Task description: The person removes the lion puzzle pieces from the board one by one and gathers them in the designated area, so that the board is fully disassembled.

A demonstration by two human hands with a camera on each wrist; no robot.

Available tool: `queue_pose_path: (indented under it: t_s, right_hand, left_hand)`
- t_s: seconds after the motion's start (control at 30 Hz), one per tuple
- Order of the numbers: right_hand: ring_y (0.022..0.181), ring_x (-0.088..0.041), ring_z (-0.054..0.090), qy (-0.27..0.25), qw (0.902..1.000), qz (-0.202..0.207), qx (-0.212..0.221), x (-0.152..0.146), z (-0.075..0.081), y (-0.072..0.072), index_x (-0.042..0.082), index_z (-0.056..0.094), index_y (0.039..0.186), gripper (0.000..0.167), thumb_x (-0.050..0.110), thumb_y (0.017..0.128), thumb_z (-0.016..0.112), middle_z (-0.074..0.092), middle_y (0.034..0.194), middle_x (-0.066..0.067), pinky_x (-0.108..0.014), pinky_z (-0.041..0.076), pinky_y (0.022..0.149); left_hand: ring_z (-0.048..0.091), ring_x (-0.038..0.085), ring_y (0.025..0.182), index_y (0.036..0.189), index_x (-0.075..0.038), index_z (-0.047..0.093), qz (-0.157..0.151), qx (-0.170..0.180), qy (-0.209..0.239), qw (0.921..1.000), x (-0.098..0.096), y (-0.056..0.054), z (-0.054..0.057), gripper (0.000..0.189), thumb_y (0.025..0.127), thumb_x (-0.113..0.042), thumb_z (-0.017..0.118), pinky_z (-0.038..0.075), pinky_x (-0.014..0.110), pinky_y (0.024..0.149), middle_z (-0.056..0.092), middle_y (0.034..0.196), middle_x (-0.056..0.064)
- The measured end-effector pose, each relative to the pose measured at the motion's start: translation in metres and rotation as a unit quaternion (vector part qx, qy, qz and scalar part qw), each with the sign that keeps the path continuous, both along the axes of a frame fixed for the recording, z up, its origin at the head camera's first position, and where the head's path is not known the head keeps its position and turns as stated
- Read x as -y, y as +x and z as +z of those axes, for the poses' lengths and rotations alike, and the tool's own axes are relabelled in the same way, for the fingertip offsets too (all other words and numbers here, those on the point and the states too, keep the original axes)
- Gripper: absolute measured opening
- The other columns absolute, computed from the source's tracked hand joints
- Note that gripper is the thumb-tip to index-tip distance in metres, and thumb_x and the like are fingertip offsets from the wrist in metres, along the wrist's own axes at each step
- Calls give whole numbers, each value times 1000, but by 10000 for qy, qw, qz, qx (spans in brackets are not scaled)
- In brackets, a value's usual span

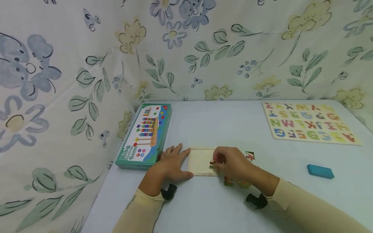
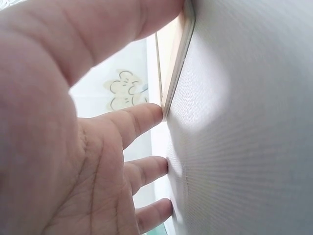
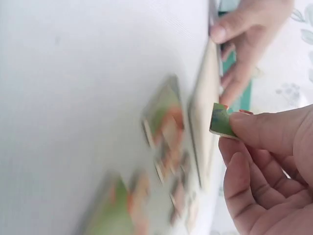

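A shallow pale wooden puzzle tray (image 1: pixel 201 161) lies flat on the white table. My left hand (image 1: pixel 173 163) is spread at its left side; in the left wrist view the thumb and index finger (image 2: pixel 146 115) touch the tray's edge, while other fingertips rest on the tabletop. Over the tray's right part, my right hand (image 1: pixel 233 161) pinches a small green puzzle piece (image 3: pixel 221 120) with a bit of red between thumb and fingers. Several loose puzzle pieces (image 1: pixel 249 156) in green, orange and red lie right of the tray, partly hidden under the right hand and blurred in the right wrist view.
A green ring game box (image 1: pixel 145 136) stands left of the left hand. At the back right lies an alphabet board (image 1: pixel 309 123) with coloured letters. A blue block (image 1: pixel 320 171) sits on the right of the table. Floral cloth (image 1: pixel 218 48) hangs behind and at the left.
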State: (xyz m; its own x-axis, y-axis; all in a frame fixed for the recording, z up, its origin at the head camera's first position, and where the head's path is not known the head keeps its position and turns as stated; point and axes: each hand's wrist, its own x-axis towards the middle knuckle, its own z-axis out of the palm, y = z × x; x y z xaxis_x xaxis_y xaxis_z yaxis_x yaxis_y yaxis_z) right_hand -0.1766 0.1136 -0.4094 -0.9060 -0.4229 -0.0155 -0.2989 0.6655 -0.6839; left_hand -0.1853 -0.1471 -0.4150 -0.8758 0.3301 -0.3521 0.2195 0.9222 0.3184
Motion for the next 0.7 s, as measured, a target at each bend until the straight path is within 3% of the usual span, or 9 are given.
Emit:
queue_pose_path:
  t_s: [0.33, 0.57, 0.7]
  right_hand:
    - [80, -14, 59, 478, 9973, -465, 314, -69, 20, 18, 17, 64, 93, 20, 14, 86, 83, 64, 84, 5, -23, 52, 67]
    - [81, -16, 57, 561, 9927, -513, 933, -104, 10, 34, 15, 65, 95, 23, 17, 84, 85, 62, 84, 2, -22, 50, 65]
    - [82, -16, 57, 560, 9923, -478, 998, -106, 1, 36, 15, 67, 96, 20, 17, 85, 84, 63, 85, 3, -21, 50, 67]
  left_hand:
    - [14, 41, 155, 162, -29, 30, 42, -16, 65, 10000, 5, 0, 3, 93, 85, -55, 76, 14, 66, 122, 15, 172, 8]
    - [15, 42, 154, 162, -28, 31, 105, -39, 63, 9999, 14, 0, 3, 93, 85, -55, 76, 18, 69, 119, 16, 172, 9]
    - [15, 43, 154, 162, -28, 30, 148, -53, 28, 9999, 20, 0, 1, 94, 85, -55, 76, 18, 70, 119, 15, 172, 9]
